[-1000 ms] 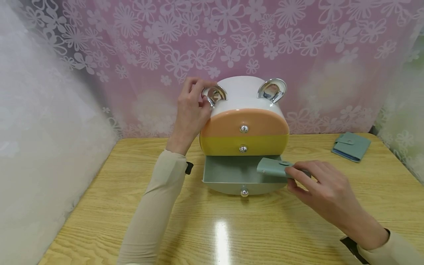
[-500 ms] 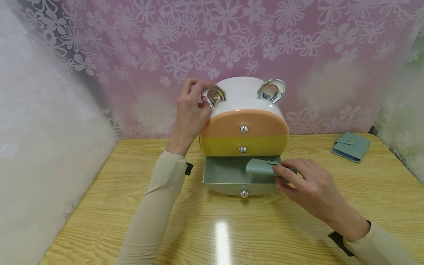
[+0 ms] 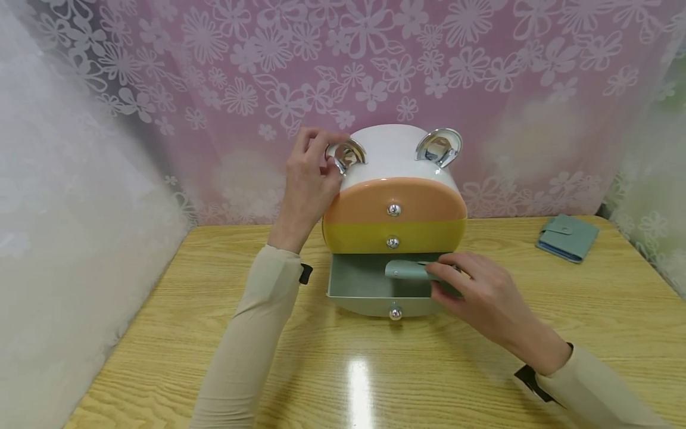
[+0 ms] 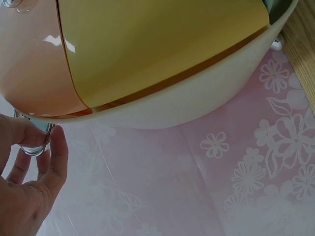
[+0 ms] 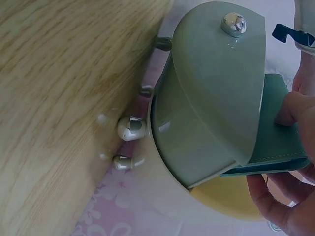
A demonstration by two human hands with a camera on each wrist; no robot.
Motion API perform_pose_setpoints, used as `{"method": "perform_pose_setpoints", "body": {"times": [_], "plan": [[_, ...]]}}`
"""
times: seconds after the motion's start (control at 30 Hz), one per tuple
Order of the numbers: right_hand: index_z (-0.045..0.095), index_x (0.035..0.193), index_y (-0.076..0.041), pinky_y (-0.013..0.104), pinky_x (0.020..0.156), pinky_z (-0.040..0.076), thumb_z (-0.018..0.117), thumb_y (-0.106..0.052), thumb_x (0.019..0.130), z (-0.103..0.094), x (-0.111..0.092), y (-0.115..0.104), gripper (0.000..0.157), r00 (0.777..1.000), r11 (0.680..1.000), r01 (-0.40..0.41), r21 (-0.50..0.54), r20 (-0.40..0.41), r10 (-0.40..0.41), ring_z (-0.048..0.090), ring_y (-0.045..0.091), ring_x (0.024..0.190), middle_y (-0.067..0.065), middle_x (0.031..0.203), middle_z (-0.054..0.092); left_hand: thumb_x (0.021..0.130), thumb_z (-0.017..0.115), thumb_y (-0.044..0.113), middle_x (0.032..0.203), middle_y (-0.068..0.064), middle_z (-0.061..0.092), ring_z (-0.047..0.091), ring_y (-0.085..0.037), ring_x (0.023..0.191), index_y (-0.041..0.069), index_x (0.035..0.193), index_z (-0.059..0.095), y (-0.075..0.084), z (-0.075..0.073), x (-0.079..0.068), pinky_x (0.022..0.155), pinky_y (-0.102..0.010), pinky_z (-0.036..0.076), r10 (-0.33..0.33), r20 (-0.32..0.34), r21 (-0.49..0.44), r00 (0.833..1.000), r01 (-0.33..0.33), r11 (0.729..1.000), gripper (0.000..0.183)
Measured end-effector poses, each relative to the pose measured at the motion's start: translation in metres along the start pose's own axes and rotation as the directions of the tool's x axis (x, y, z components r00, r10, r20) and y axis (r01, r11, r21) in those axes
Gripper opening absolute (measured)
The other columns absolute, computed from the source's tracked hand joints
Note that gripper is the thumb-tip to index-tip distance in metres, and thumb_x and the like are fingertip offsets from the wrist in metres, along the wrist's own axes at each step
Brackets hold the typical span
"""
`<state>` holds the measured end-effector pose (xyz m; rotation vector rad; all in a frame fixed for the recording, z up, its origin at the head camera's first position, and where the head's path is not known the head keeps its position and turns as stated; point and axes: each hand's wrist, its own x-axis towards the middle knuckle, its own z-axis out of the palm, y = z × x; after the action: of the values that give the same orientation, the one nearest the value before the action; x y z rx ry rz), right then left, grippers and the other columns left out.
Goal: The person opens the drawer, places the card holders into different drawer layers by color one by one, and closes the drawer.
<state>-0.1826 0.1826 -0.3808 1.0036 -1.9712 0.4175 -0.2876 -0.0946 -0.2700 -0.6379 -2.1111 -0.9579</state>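
Observation:
A small storage box (image 3: 393, 149) with silver ears stands upright, its orange and yellow drawers in and its green bottom drawer (image 3: 364, 305) pulled out. My left hand (image 3: 306, 187) grips the left silver ear (image 3: 351, 154), thumb and fingers around it in the left wrist view. Between the thumb and fingers of my right hand (image 3: 485, 298) is a green snap wallet (image 3: 409, 270), over the right part of the open drawer. In the right wrist view, the wallet (image 5: 276, 140) shows stitched edges and overlaps the drawer's rim; its far end is hidden behind the drawer front.
Another green wallet (image 3: 569, 237) with a snap strap lies at the back right of the wooden table (image 3: 300, 369). A pink flowered curtain (image 3: 241, 119) hangs right behind the box. Round silver feet (image 5: 131, 129) support the box.
My right hand has carried the wallet leftward, from the drawer's right edge to farther over its inside. The left hand stays on the ear.

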Motion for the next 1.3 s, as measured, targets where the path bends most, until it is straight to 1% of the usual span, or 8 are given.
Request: {"method": "perform_pose_setpoints", "body": {"times": [0.17,0.5,0.57,0.63,0.7,0.77,1.03,1.3], "plan": [[0.075,0.101,-0.010,0.038,0.063,0.058,0.047,-0.036,0.104,0.005,-0.001,0.002,0.039,0.997,0.999,-0.014,0.030,0.070,0.012,0.068,0.022,0.079,0.009,0.097,0.070,0.090,0.054,-0.008,0.115,-0.014,0.054,0.058,-0.023,0.098,0.007,0.120,0.070,0.001,-0.001,0.000,0.077,-0.030,0.061,-0.003,-0.002,-0.008,1.000,0.003,1.000,0.037],[0.076,0.104,-0.009,0.035,0.062,0.058,0.041,-0.039,0.105,0.015,0.003,0.007,0.045,0.994,0.996,-0.024,0.085,0.111,0.015,0.068,0.020,0.080,0.008,0.099,0.070,0.092,0.056,-0.006,0.114,-0.013,0.054,0.058,-0.023,0.097,0.008,0.121,0.070,0.001,-0.001,-0.001,0.079,-0.030,0.062,-0.006,0.005,0.025,1.000,0.006,1.000,0.035],[0.075,0.104,-0.009,0.034,0.064,0.058,0.055,-0.032,0.102,0.015,0.003,0.008,0.030,0.991,0.995,-0.031,0.097,0.131,0.018,0.068,0.020,0.082,0.008,0.101,0.070,0.092,0.056,-0.006,0.115,-0.013,0.054,0.057,-0.023,0.097,0.009,0.121,0.070,0.001,-0.001,-0.001,0.080,-0.029,0.062,-0.005,0.007,0.033,1.000,0.005,0.999,0.035],[0.075,0.104,-0.009,0.035,0.066,0.059,0.073,-0.019,0.092,0.016,0.003,0.009,0.016,0.988,0.994,-0.035,0.102,0.150,0.020,0.068,0.020,0.085,0.008,0.102,0.070,0.092,0.056,-0.006,0.115,-0.013,0.054,0.057,-0.022,0.097,0.009,0.121,0.070,0.001,-0.001,-0.001,0.079,-0.029,0.062,-0.005,0.005,0.035,1.000,0.004,0.999,0.036],[0.076,0.103,-0.009,0.036,0.068,0.060,0.085,-0.007,0.077,0.017,0.003,0.010,0.028,0.986,0.993,-0.040,0.108,0.168,0.021,0.068,0.021,0.087,0.007,0.102,0.070,0.092,0.056,-0.006,0.115,-0.013,0.054,0.057,-0.022,0.097,0.009,0.121,0.070,0.000,-0.001,-0.001,0.079,-0.029,0.062,-0.005,0.005,0.033,1.000,0.005,0.999,0.036],[0.076,0.102,-0.009,0.037,0.069,0.060,0.090,0.001,0.064,0.018,0.004,0.010,0.042,0.983,0.993,-0.045,0.106,0.181,0.025,0.068,0.021,0.089,0.007,0.102,0.071,0.092,0.056,-0.006,0.115,-0.013,0.054,0.057,-0.022,0.097,0.009,0.121,0.070,0.001,-0.001,-0.001,0.079,-0.029,0.062,-0.006,0.006,0.031,1.000,0.006,1.000,0.035],[0.076,0.098,-0.009,0.039,0.070,0.059,0.092,-0.002,0.064,0.022,0.005,0.011,0.038,0.976,0.996,-0.047,0.073,0.215,0.030,0.063,0.023,0.090,0.005,0.098,0.071,0.091,0.056,-0.007,0.116,-0.013,0.054,0.057,-0.022,0.096,0.009,0.121,0.070,0.000,0.000,-0.001,0.079,-0.028,0.061,0.002,0.004,0.026,1.000,-0.002,1.000,0.036],[0.077,0.100,-0.008,0.037,0.068,0.058,0.091,0.000,0.065,0.023,0.005,0.012,0.038,0.969,0.991,-0.072,0.110,0.243,0.043,0.063,0.021,0.090,0.006,0.100,0.068,0.091,0.056,-0.006,0.116,-0.014,0.055,0.057,-0.022,0.096,0.009,0.120,0.070,0.000,0.000,-0.001,0.079,-0.029,0.061,-0.012,0.010,0.022,1.000,0.011,1.000,0.035]]}}
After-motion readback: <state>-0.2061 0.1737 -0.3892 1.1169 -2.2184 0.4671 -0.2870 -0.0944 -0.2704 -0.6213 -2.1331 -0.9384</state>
